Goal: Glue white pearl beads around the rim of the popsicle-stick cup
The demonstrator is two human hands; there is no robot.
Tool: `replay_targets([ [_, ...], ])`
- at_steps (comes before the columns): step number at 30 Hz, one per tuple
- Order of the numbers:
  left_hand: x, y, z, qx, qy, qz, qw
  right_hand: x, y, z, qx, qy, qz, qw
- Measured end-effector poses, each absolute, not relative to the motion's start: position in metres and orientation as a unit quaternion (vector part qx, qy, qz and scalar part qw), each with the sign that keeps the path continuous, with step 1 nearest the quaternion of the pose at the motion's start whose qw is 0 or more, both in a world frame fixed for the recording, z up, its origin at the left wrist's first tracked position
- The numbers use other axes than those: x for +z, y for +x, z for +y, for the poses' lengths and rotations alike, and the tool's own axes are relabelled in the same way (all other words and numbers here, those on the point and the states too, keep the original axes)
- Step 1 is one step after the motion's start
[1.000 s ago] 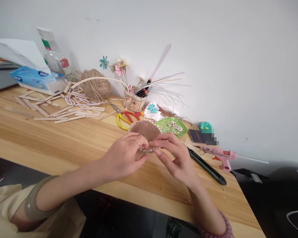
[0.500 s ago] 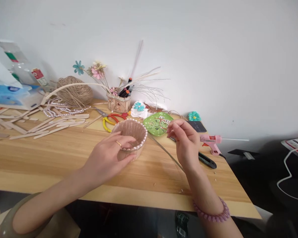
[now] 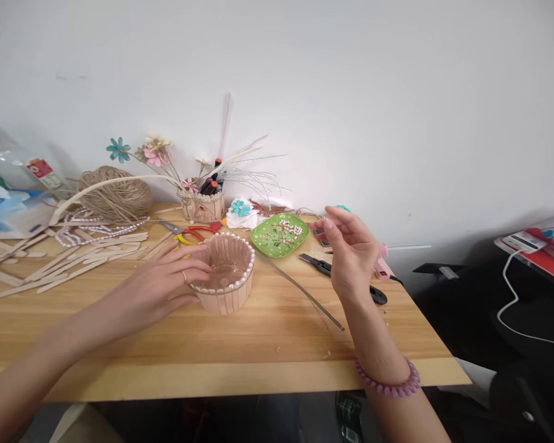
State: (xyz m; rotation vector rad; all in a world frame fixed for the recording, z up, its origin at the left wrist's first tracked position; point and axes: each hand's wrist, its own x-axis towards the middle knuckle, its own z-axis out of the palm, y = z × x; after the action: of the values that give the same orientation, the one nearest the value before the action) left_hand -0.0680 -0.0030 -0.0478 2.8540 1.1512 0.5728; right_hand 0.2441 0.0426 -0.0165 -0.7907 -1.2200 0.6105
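Observation:
A small round pot [image 3: 225,300], its outside covered in upright wooden sticks and its rim edged with white pearl beads, stands on the table. At its left side is my left hand [image 3: 154,286], fingers stretched and loosely apart over the near-left rim; whether they touch it I cannot tell. To the right, my right hand [image 3: 353,249] is raised above the table, fingers loosely bent and apart, with nothing visible in them. Between pot and right hand lies a green dish [image 3: 274,248] holding loose white beads. A thin stem [image 3: 305,292] extends from near the dish toward the front.
A utility knife [image 3: 321,264] and a pink glue gun [image 3: 383,264] lie partly behind my right hand. Scissors [image 3: 198,231], wooden sticks [image 3: 92,261], bead strings [image 3: 115,232] and a twine ball [image 3: 115,194] are leftward. A stick-covered holder [image 3: 203,209] with pens and flowers stands behind.
The view has shifted. My left hand has drawn leftward out of the pot's opening to its rim. My right hand's fingers have spread from a closer pinch.

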Motion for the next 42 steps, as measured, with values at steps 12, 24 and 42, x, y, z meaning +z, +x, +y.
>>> replay_targets([
  [12,-0.055,-0.038,-0.010,0.265,0.877,0.394,-0.071,-0.021,0.249,0.047,0.344,-0.348,-0.606,0.627],
  [24,-0.054,-0.036,-0.009,0.334,0.839,0.422,0.084,-0.032,0.244,0.047,0.353,-0.427,-0.638,0.535],
  [42,-0.072,-0.041,0.017,0.357,0.772,0.386,0.357,-0.030,0.242,0.052,0.371,-0.412,-0.560,0.616],
])
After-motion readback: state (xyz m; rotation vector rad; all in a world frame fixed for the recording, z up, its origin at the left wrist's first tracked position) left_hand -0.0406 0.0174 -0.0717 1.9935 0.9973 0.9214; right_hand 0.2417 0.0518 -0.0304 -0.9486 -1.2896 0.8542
